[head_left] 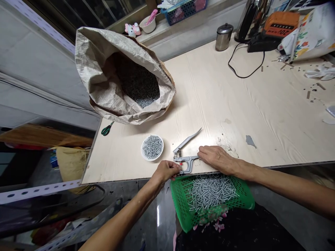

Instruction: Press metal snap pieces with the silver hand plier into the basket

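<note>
Grey hand-press pliers (186, 163) lie at the table's front edge, with a spring and a red part by the jaw. The upper handle stands raised, apart from the lower one. My left hand (167, 170) is pinched at the jaw; whatever its fingertips hold is too small to name. The fingers of my right hand (216, 158) are curled on the end of the lower handle. Below the edge, a green basket (180, 205) rests at my lap, holding many small silvery metal pins (213, 191). A white bowl (142, 153) of similar pieces stands left of the pliers.
A large woven sack (96, 76) with more metal pieces stands open at the back left. Green-handled scissors (106, 130) lie by the left edge. At the back right are a lidded metal canister (224, 37), a black cable (242, 76) and an orange battery (281, 23).
</note>
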Demonstrator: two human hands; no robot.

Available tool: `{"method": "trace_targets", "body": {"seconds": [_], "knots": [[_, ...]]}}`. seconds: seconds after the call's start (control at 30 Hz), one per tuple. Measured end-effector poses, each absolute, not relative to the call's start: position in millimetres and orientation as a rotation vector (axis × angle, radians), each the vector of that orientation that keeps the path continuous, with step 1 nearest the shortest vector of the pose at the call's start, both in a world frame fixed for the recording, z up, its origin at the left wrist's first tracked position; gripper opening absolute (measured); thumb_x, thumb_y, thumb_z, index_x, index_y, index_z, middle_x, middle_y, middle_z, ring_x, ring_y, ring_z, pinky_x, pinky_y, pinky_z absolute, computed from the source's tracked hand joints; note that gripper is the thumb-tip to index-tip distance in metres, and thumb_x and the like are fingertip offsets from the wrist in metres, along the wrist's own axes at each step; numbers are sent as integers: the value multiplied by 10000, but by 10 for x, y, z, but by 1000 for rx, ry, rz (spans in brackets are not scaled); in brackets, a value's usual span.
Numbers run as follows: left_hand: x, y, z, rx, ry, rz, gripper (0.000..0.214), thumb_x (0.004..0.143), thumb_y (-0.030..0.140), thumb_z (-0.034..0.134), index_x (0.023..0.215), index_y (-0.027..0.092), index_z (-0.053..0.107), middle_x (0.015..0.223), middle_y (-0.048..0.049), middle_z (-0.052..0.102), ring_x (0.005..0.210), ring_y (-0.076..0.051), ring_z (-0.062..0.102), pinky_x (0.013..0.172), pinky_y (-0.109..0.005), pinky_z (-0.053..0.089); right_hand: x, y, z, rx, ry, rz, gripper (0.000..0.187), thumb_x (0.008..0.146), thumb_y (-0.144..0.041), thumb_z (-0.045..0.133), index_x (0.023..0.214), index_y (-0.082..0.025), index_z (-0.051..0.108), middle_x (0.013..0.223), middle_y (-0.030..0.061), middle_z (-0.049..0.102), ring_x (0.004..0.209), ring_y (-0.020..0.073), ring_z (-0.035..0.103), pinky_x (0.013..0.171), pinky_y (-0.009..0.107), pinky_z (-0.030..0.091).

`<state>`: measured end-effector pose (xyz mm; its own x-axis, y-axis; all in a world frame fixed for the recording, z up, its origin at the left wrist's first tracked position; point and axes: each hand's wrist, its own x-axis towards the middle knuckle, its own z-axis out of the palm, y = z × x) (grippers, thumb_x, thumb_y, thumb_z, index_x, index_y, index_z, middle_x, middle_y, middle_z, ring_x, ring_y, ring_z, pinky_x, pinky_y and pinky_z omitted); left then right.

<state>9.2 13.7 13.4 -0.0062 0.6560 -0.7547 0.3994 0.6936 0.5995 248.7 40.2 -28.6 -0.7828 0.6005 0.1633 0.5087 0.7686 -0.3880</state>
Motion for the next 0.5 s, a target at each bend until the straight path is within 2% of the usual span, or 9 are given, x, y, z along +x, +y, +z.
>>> {"method": "trace_targets", "body": {"seconds": [0.13,0.17,0.23,0.33,0.4,0.5], "knots": [[100,141,126,878,1647,215,244,549,343,764,553,136,635,414,40,493,398,-85,424,409,-223,388,2539,478,-290,-859,-2682,521,152,945,-289,470,927,-194,586,930,66,582,803,191,497,667,323,395],[99,147,124,878,1649,197,249,554,347,763,560,134,632,415,43,492,399,-84,421,411,-222,386,2565,514,-278,-844,-2668,544,212,931,-373,501,1005,-199,594,1013,81,584,879,210,510,716,342,418],[97,165,122,876,1663,151,261,567,354,759,573,132,621,415,48,488,403,-80,417,417,-218,380,2624,607,-251,-847,-2644,560,475,857,-530,568,1200,-201,544,1244,132,518,1098,282,471,857,427,425],[96,188,125,881,1688,78,274,594,364,749,602,125,615,412,57,480,408,-77,414,434,-215,380,2697,769,-249,-936,-2671,527,864,718,-664,647,1378,-167,394,1455,202,319,1325,392,261,1012,572,307],[100,194,130,890,1692,54,276,607,367,743,611,125,610,412,61,476,410,-75,412,442,-215,381,2718,856,-275,-963,-2717,527,984,657,-691,681,1414,-161,342,1477,217,283,1357,417,198,1040,615,254],[108,185,138,887,1694,58,265,616,357,737,610,133,596,414,63,475,416,-77,414,448,-216,384,2707,922,-286,-952,-2747,530,996,631,-659,721,1407,-161,344,1450,208,334,1341,407,246,1044,597,277]]}}
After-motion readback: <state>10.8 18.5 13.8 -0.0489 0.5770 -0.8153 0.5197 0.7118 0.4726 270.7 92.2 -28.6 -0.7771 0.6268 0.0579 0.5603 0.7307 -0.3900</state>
